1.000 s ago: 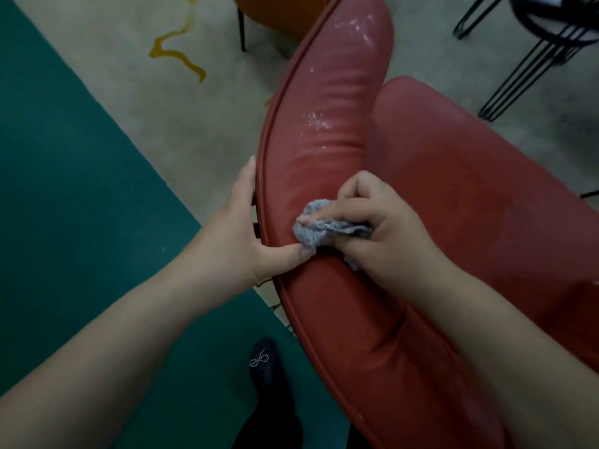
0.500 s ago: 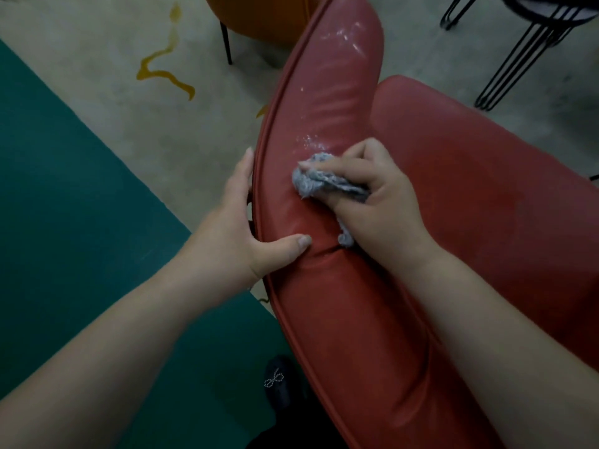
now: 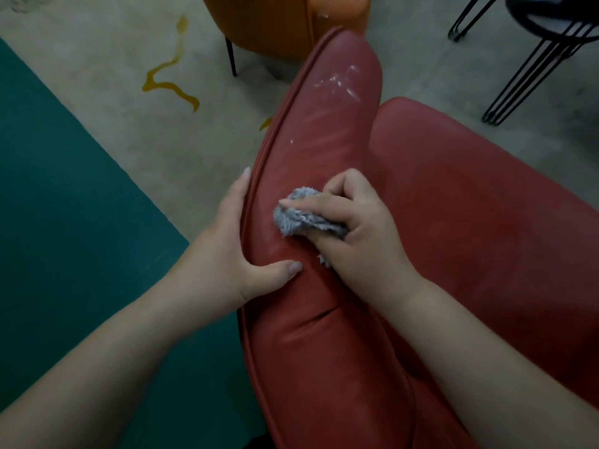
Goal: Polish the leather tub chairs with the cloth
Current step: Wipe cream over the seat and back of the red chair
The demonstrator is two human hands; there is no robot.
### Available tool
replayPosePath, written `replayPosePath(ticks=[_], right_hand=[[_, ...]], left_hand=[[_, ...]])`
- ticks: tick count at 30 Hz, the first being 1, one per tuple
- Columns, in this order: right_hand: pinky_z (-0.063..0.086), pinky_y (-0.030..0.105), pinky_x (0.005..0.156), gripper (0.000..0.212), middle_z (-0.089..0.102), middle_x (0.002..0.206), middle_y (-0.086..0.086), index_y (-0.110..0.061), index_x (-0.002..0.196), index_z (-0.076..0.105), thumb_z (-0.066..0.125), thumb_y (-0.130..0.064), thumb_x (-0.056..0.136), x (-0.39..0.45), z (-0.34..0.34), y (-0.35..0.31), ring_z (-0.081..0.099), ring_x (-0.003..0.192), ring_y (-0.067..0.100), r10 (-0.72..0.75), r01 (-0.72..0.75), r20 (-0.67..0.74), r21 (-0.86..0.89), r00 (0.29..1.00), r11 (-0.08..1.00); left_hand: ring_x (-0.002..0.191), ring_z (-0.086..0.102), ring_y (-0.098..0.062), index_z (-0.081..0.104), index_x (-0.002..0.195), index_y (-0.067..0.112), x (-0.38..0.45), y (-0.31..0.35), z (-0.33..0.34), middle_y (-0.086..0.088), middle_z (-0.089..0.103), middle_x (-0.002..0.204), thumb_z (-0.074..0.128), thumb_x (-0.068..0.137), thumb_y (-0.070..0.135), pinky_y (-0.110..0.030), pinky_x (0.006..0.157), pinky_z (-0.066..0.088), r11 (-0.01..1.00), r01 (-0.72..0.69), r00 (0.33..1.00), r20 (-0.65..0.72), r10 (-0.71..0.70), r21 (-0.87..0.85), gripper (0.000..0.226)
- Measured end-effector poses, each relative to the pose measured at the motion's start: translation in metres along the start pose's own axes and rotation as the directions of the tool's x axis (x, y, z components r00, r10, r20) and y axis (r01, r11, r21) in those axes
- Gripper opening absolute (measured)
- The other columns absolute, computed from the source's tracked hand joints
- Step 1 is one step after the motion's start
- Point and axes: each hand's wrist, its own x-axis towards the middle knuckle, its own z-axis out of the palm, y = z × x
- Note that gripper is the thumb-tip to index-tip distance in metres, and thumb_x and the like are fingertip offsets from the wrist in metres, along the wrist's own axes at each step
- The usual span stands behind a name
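A red leather tub chair (image 3: 470, 228) fills the middle and right of the view, its padded rim (image 3: 324, 140) curving away from me with white smears near the far end. My right hand (image 3: 359, 231) grips a bunched grey cloth (image 3: 301, 215) and presses it on the rim's top, index finger laid across it. My left hand (image 3: 233, 247) clasps the rim's outer edge just left of the cloth, thumb on top and fingers down the outside.
An orange tub chair (image 3: 272, 24) on thin black legs stands beyond the red one. Black hairpin legs of a table (image 3: 525, 63) are at the upper right. The floor is pale carpet with a yellow squiggle (image 3: 168, 76) and a teal area (image 3: 64, 205) at left.
My right hand has rubbed the cloth away along the rim, then back a little toward my left thumb. The left hand keeps its hold. The view shifted, and the orange chair shows more.
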Motion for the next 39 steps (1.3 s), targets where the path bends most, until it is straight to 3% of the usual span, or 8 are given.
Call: replayPosePath(ticks=[5,10,12,17,21,27,31,39], right_hand=[[0.048,0.04,0.081,0.033,0.042,0.087,0.002,-0.019,0.109,0.072,0.073,-0.012,0.077,0.063,0.005,0.016,0.052,0.085,0.026,0.002,-0.011,-0.067,-0.127,0.998,0.992],[0.049,0.043,0.081,0.029,0.043,0.089,0.005,-0.019,0.108,0.072,0.073,-0.017,0.079,0.095,0.007,0.03,0.055,0.083,0.027,0.103,-0.114,-0.199,-0.043,0.975,0.993],[0.049,0.04,0.077,0.032,0.043,0.088,0.005,-0.021,0.109,0.071,0.074,-0.016,0.078,0.081,0.004,0.026,0.053,0.081,0.024,0.09,-0.097,-0.181,-0.029,0.979,0.995],[0.044,0.028,0.078,0.031,0.041,0.084,-0.002,-0.029,0.109,0.071,0.07,-0.026,0.078,0.074,0.004,0.025,0.048,0.081,0.019,0.042,-0.055,-0.134,-0.097,0.99,0.994],[0.046,0.035,0.084,0.029,0.045,0.087,0.005,-0.022,0.11,0.071,0.072,-0.019,0.081,0.123,-0.001,0.049,0.051,0.087,0.023,0.161,-0.201,-0.284,-0.117,0.945,0.973],[0.047,0.027,0.078,0.033,0.042,0.088,0.003,-0.024,0.112,0.069,0.074,-0.019,0.08,0.122,-0.001,0.051,0.05,0.082,0.018,0.232,-0.253,-0.346,-0.016,0.909,0.967],[0.042,0.023,0.079,0.031,0.042,0.085,0.002,-0.024,0.109,0.07,0.074,-0.022,0.078,0.117,0.002,0.049,0.047,0.081,0.015,0.215,-0.241,-0.339,-0.038,0.916,0.97],[0.045,0.019,0.085,0.029,0.05,0.09,0.008,-0.02,0.11,0.071,0.072,-0.022,0.08,0.167,-0.005,0.089,0.056,0.089,0.013,0.428,-0.363,-0.481,0.227,0.765,0.904]], left_hand=[[0.12,0.044,0.015,0.007,0.149,0.045,0.015,0.002,-0.005,0.033,0.035,0.141,0.08,0.048,0.058,-0.009,0.098,0.039,1.0,-0.009,1.0,0.026,0.008,0.019,0.125],[0.123,0.043,0.012,0.007,0.149,0.044,0.043,0.01,-0.015,0.027,0.032,0.146,0.086,0.055,0.05,-0.014,0.104,0.038,0.999,-0.022,0.998,0.06,0.02,0.039,0.123],[0.126,0.043,0.008,0.008,0.151,0.04,0.057,0.015,-0.018,0.023,0.035,0.147,0.085,0.056,0.045,-0.019,0.107,0.037,0.998,-0.039,0.996,0.083,0.034,0.052,0.122],[0.125,0.039,0.009,0.001,0.151,0.041,0.086,0.023,-0.03,0.023,0.032,0.147,0.079,0.047,0.055,0.003,0.094,0.029,0.987,-0.043,0.989,0.148,0.02,0.154,0.131],[0.131,0.04,-0.001,-0.001,0.151,0.039,0.109,0.028,-0.038,0.018,0.03,0.151,0.073,0.039,0.069,-0.026,0.109,0.036,0.976,-0.071,0.974,0.223,0.024,0.207,0.138],[0.136,0.036,-0.007,0.003,0.153,0.029,0.157,0.04,-0.044,0.009,0.031,0.153,0.078,0.044,0.059,-0.033,0.112,0.034,0.964,-0.157,0.947,0.309,0.084,0.217,0.135],[0.137,0.03,0.0,-0.003,0.153,0.03,0.177,0.045,-0.046,0.013,0.026,0.154,0.08,0.046,0.056,-0.02,0.111,0.029,0.949,-0.204,0.922,0.374,0.103,0.242,0.138],[0.133,0.032,0.003,-0.004,0.153,0.029,0.191,0.049,-0.042,0.013,0.025,0.154,0.077,0.041,0.057,0.005,0.094,0.024,0.95,-0.175,0.927,0.368,0.071,0.26,0.14]])
